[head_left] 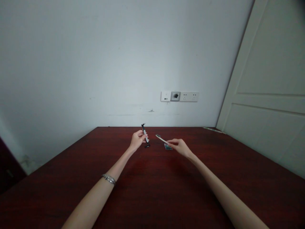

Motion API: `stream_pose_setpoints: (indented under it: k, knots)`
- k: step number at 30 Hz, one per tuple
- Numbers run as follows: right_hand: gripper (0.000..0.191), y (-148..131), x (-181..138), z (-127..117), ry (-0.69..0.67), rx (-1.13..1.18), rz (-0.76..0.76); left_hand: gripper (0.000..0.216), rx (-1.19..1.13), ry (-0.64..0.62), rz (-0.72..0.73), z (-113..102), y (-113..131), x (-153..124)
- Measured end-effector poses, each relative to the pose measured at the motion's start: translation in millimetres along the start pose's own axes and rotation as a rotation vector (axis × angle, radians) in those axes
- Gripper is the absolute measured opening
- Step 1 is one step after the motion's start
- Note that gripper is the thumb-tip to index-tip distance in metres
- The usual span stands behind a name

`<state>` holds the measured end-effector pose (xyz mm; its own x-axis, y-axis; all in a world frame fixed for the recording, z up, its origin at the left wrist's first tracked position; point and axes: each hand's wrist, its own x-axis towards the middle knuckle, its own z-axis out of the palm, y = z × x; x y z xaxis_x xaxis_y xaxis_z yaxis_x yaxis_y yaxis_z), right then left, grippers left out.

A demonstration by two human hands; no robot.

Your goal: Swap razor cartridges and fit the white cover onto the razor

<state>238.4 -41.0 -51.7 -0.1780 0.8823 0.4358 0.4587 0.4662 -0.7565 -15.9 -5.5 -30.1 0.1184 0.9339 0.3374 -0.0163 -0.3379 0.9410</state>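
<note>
My left hand [137, 140] pinches a slim white-and-black device [145, 133] between thumb and fingers. The device stands near upright, with a hooked black part at its top and a flat dark piece at its lower end. Its exact kind I cannot make out. To the right, my right hand [179, 147] is closed on the handle end of a white toothbrush [162, 139]. The dark-bristled head points up and left towards the device, with a gap between them. Just below the right fingertips lies a small clear-and-green packet or box [168, 147], partly covered by the hand.
A dark red wooden table [152, 190] stretches up to a pale wall. Sockets and a switch plate [179, 96] sit on the wall above its back edge. A white panelled door [269, 95] stands along the right side. A thin pale strip [214, 130] lies at the back right corner.
</note>
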Motion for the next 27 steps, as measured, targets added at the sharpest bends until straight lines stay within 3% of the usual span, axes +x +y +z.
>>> stream_pose_setpoints:
  k: [3, 8, 20, 27]
  knots:
    - [0.025, 3, -5, 1, -0.146, -0.15, -0.061, 0.03, -0.005, 0.036, 0.011, -3, -3, 3]
    - [0.022, 5, -9, 12, -0.349, -0.254, -0.016, 0.028, -0.001, 0.037, 0.006, -3, -4, 3]
    - [0.02, 5, -12, 22, -0.357, -0.249, -0.108, 0.025, 0.01, -0.027, -0.02, 6, -2, -5]
    - [0.02, 13, -9, 26, -0.358, -0.224, -0.073, 0.025, 0.007, -0.047, -0.032, 7, -1, -7]
